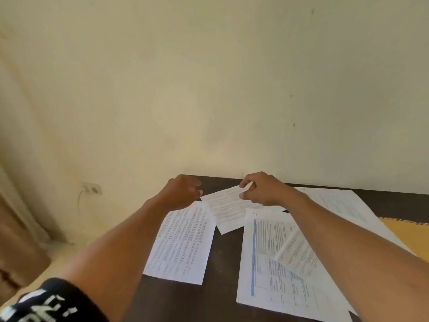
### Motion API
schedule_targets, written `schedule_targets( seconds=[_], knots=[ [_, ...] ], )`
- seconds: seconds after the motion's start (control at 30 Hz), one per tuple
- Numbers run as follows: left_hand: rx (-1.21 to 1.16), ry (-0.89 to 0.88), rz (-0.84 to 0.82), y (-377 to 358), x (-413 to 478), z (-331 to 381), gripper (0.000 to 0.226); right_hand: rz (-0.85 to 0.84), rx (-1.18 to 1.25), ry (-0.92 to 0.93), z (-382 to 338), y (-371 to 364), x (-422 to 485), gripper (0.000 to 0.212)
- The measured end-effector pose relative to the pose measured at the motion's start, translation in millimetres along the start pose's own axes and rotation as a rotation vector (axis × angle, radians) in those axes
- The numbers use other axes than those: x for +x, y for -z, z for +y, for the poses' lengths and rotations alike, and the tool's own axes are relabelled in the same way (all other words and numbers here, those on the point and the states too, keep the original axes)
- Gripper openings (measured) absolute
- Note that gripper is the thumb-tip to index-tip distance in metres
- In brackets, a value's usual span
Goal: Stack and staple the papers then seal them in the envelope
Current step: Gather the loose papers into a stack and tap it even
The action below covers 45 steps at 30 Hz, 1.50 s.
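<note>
A printed sheet (pixel 226 206) sits at the far middle of the dark desk (pixel 222 263), angled, with both hands at its far edge. The right hand (pixel 262 188) pinches the sheet's far right corner between thumb and fingers. The left hand (pixel 183 190) is curled at the sheet's left corner, its fingertips at the paper's edge; whether it actually grips the paper cannot be told. Nearer on the left lies a second printed page (pixel 183 242), flat, its far corner overlapping the held sheet. To the right lies a larger page with a table and a blue stripe (pixel 267 263), and a smaller folded sheet (pixel 297 252) rests tilted on top of it, partly under the right forearm. Another page (pixel 341 203) lies further right near the wall, and a yellow envelope (pixel 406 235) shows at the desk's right edge, just beside that page. A wall socket (pixel 92 188) is on the cream wall to the left.
</note>
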<state>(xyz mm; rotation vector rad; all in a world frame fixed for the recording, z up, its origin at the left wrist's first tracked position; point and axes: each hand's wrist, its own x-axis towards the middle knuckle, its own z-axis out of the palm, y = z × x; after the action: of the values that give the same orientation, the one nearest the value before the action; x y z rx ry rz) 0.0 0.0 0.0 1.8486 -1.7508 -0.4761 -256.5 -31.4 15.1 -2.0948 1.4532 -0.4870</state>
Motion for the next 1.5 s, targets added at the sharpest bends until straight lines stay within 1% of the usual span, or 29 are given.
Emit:
schedule_targets(
  seconds=[0.1,0.27,0.33,0.4,0.43,0.5,0.57,0.8,0.9,1.0,1.13,1.27,1.37,1.5],
  knots=[
    [0.066,0.032,0.014,0.9,-23.5,-25.4,0.035,-0.057,-0.017,-0.06,-12.2,-38.7,-5.0,0.034],
    [0.109,0.217,0.006,-6.1,-55.3,-77.5,0.044,-0.111,-0.083,-0.121,-38.9,-102.2,-10.6,0.036],
    [0.132,0.304,-0.016,-12.0,-61.0,-99.7,0.05,-0.134,-0.109,-0.144,-42.9,-124.7,-6.5,0.029],
    [0.151,0.374,-0.038,-17.6,-67.2,-115.4,0.056,-0.151,-0.107,-0.155,-46.5,-143.5,-2.4,0.015],
    [0.176,0.394,-0.043,-20.1,-69.4,-120.6,0.059,-0.139,-0.092,-0.155,-48.0,-150.8,0.1,0.014],
    [0.207,0.407,-0.019,-23.3,-70.5,-127.1,0.063,-0.109,-0.049,-0.144,-50.9,-162.1,6.6,0.023],
    [0.178,0.411,0.03,-23.7,-68.5,-130.0,0.064,-0.087,-0.016,-0.143,-53.0,-167.9,11.2,0.018],
    [-0.153,0.499,0.125,-18.3,-68.9,-132.0,0.046,-0.017,0.162,-0.251,-49.5,-165.5,5.7,0.036],
    [-0.205,0.498,0.155,-14.2,-72.6,-125.6,0.046,-0.019,0.29,-0.237,-52.2,-161.6,-1.4,0.046],
    [-0.33,0.475,0.163,-3.9,-77.2,-113.0,0.042,0.017,0.308,-0.108,-60.8,-147.8,-8.9,0.045],
    [-0.507,0.35,0.18,14.8,-79.5,-81.8,0.027,0.125,0.26,0.03,-70.8,-107.2,-18.7,0.041],
    [-0.572,0.201,0.25,20.7,-70.9,-41.2,0.024,0.223,0.244,0.061,-60.8,-54.5,-32.6,0.038],
    [-0.629,0.115,0.196,9.0,-62.3,-8.8,0.026,0.28,0.23,0.025,-39.0,-20.8,-44.4,0.038],
    [-0.675,0.073,0.029,-23.7,-50.1,26.9,0.036,0.298,0.236,-0.051,3.3,3.6,-59.7,0.036]
  ],
)
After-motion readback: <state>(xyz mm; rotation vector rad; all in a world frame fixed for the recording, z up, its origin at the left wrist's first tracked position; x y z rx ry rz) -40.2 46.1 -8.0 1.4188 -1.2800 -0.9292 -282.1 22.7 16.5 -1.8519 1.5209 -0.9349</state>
